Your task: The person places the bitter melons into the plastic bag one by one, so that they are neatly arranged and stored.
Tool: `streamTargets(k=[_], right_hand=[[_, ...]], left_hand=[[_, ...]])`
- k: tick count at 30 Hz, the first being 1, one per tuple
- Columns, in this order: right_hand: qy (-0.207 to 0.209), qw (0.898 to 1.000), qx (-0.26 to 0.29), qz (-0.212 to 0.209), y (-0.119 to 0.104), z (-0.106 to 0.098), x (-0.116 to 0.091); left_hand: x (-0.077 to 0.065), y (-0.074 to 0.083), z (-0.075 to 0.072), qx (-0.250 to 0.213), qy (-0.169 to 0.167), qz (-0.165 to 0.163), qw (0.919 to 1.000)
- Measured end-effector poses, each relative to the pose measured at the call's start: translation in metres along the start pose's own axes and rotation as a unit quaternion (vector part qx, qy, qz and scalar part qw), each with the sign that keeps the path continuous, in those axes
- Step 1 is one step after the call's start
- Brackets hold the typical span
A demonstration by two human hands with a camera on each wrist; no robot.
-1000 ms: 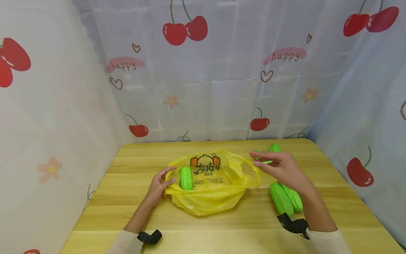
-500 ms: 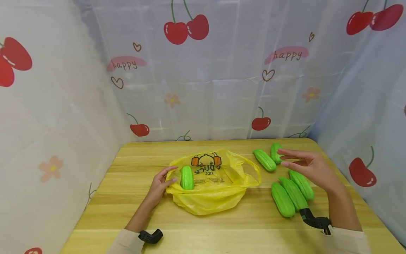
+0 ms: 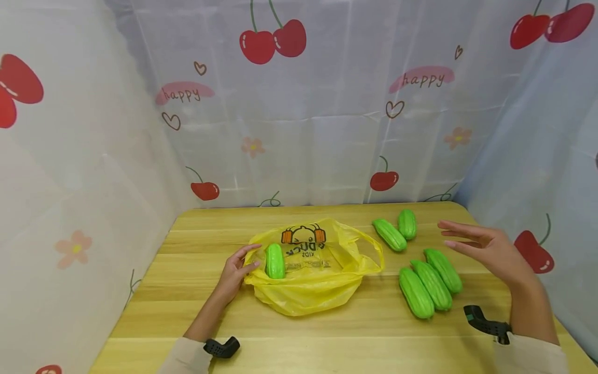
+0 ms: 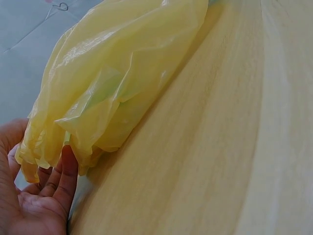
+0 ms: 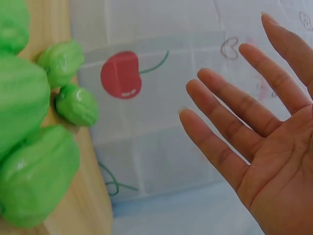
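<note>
A yellow plastic bag (image 3: 308, 296) with a printed duck lies with its mouth spread in the head view. One bright green, ridged, cucumber-like vegetable (image 3: 275, 261) lies inside its left part. My left hand (image 3: 232, 275) holds the bag's left edge, with the plastic between thumb and fingers (image 4: 68, 166) in the left wrist view. Raised over the table's right side, my right hand (image 3: 490, 252) has its fingers spread and holds nothing. Three similar green vegetables (image 3: 432, 284) lie side by side to its left, and two more (image 3: 390, 235) lie farther back.
The wooden table (image 3: 327, 348) meets a white curtain (image 3: 327, 135) printed with cherries at the back, with curtain on both sides too. A black wrist device (image 3: 221, 348) sits on the left forearm, and another (image 3: 486, 324) on the right.
My right hand has moved right, away from the bag and past the green vegetables, which now show fully. My left hand, the bag and the vegetable in it have stayed in place.
</note>
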State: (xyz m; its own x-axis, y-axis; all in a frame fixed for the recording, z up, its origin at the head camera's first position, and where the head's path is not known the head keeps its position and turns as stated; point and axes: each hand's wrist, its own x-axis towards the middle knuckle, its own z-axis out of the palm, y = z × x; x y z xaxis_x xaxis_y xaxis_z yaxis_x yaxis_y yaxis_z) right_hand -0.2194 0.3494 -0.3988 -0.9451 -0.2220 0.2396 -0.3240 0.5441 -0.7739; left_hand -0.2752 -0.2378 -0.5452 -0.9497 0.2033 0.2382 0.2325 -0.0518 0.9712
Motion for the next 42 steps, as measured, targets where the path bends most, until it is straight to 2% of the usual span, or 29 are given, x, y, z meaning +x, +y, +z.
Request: streamTargets(k=[8, 15, 21, 27, 33, 36, 42], right_hand=[[-0.005, 1.000, -0.010, 0.026, 0.032, -0.011, -0.010], [-0.016, 0.999, 0.018, 0.036, 0.059, -0.009, -0.011], [-0.043, 0.998, 0.013, 0.041, 0.074, -0.005, -0.012], [-0.073, 0.996, 0.040, 0.035, 0.086, 0.001, -0.010], [-0.079, 0.995, 0.004, 0.065, 0.090, 0.005, -0.009], [-0.081, 0.994, -0.018, 0.067, 0.091, 0.004, -0.009], [-0.096, 0.992, -0.028, 0.078, 0.092, 0.003, -0.009]], left_hand=[[0.001, -0.001, 0.000, 0.002, -0.001, -0.003, 1.0000], [0.001, -0.001, 0.000, 0.000, -0.001, -0.006, 1.0000], [0.001, 0.000, 0.000, -0.002, -0.001, -0.004, 1.0000], [0.001, 0.001, 0.001, -0.005, 0.001, -0.003, 1.0000], [0.001, -0.001, 0.001, -0.003, 0.001, -0.003, 1.0000], [0.001, 0.000, 0.001, -0.005, 0.001, -0.002, 1.0000], [0.001, 0.000, 0.001, -0.006, 0.002, -0.004, 1.0000]])
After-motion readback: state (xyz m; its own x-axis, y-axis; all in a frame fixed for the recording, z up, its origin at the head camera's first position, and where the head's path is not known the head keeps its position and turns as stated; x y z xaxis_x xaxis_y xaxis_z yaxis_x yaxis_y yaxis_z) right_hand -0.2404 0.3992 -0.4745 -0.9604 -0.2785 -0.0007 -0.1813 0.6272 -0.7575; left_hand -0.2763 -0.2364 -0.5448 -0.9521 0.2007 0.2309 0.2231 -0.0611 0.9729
